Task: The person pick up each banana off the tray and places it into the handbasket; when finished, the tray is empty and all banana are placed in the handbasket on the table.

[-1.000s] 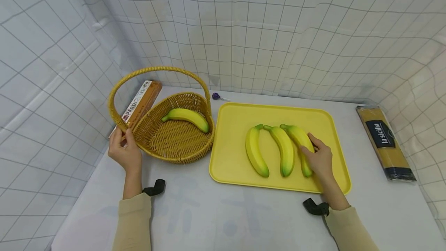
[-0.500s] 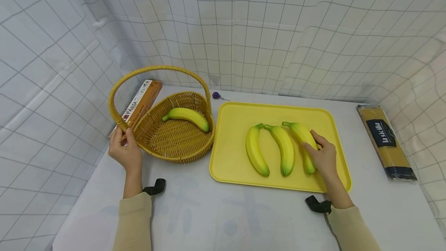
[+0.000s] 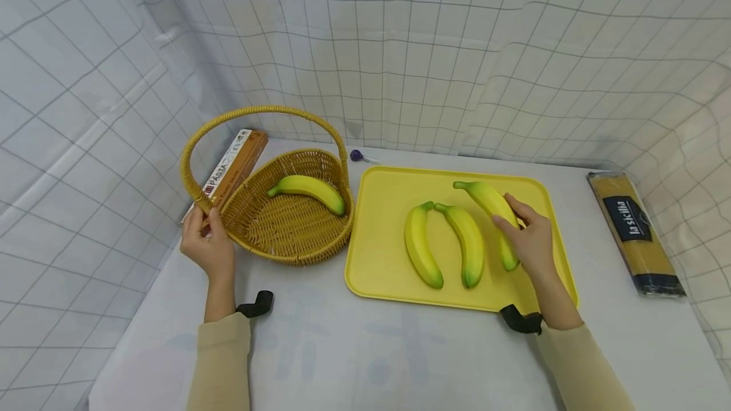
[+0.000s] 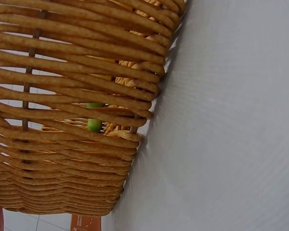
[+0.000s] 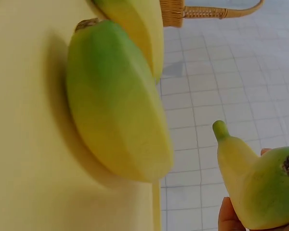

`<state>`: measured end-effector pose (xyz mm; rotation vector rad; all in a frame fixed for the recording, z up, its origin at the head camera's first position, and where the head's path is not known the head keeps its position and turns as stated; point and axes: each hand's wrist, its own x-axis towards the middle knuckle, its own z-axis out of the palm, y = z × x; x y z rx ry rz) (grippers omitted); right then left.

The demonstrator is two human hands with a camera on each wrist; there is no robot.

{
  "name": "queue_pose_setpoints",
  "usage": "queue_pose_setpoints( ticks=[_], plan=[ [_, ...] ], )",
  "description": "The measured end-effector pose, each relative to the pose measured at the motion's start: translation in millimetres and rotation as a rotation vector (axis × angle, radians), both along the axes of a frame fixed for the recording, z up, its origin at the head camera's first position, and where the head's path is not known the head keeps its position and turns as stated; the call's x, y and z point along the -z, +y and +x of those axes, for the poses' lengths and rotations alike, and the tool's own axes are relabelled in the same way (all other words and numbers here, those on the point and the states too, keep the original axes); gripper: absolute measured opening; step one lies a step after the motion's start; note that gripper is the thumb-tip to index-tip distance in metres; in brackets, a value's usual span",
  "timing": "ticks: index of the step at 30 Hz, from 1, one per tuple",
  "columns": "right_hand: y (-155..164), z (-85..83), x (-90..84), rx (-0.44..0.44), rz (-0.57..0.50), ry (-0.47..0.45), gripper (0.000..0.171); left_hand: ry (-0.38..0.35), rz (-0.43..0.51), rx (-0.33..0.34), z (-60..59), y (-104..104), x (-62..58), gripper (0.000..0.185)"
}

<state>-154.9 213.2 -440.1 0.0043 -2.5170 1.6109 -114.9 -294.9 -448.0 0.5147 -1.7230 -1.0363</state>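
Over the yellow plastic tray [image 3: 377,259], our right hand [image 3: 533,246] grips the rightmost green-tipped yellow banana [image 3: 495,214] mid-body: light, smooth, probably firm. Left hand [image 3: 208,243] pinches the woven wicker basket [image 3: 291,233] rim.

basket [image 3: 285,227] left of tray [image 3: 388,208]

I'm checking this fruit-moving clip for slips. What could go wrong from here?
The right hand grips the yellow, green-tipped banana near one end, so it might tip or slip. Lifted low, it may knock the two bananas on the yellow plastic tray. The arched handle of the woven wicker basket could block its way in.
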Motion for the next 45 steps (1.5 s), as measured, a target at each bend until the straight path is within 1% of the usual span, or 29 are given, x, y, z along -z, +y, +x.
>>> queue_pose_setpoints(
  ticks=[3,5,8,10,12,14,15,16,23,29,34,41,43,45],
  plan=[
    [-8,-1.2,-8.8,-0.029,-0.037,0.027,0.054,0.008,0.004,0.006,3.5,8,-9.8,0.026],
    [-15,-1.6,-14.5,-0.050,-0.070,0.041,0.054,0.006,0.002,0.001,4.7,10,-12.6,0.026],
    [-26,-2.1,-22.4,-0.084,-0.117,0.045,0.053,0.004,0.001,-0.006,3.3,6,-8.9,0.026],
    [-34,-3.1,-26.5,-0.104,-0.148,0.045,0.053,0.004,0.001,-0.009,0.4,0,-1.5,0.025],
    [-42,-4.3,-30.3,-0.125,-0.164,0.048,0.053,0.009,0.003,0.001,-1.2,-5,3.8,0.025],
    [-51,-6.0,-33.0,-0.147,-0.176,0.052,0.052,0.012,0.006,0.008,-1.1,-6,5.3,0.025],
    [-56,-7.2,-33.9,-0.158,-0.177,0.056,0.052,0.015,0.008,0.015,-2.2,-9,8.7,0.025],
    [-61,-8.1,-35.1,-0.169,-0.178,0.056,0.052,0.016,0.009,0.021,-1.8,-9,8.6,0.025],
    [-100,-13.7,-41.2,-0.261,-0.140,0.049,0.053,0.017,0.000,0.032,-2.1,-8,8.3,0.027],
    [-140,-14.6,-47.9,-0.342,-0.110,0.049,0.053,0.022,0.005,0.031,-2.2,-8,8.0,0.026],
    [-175,-15.3,-53.6,-0.412,-0.101,0.073,0.052,0.027,0.006,0.032,-2.1,-9,8.7,0.026],
    [-224,-22.8,-58.9,-0.486,-0.052,0.121,0.052,0.022,0.007,0.018,-3.1,-9,9.5,0.025],
    [-238,-25.1,-59.4,-0.501,-0.024,0.130,0.053,0.022,0.004,0.010,-2.5,-8,7.6,0.025],
    [-251,-28.0,-58.9,-0.512,0.015,0.143,0.053,0.024,-0.001,0.011,-0.9,-4,2.9,0.025]
  ],
)
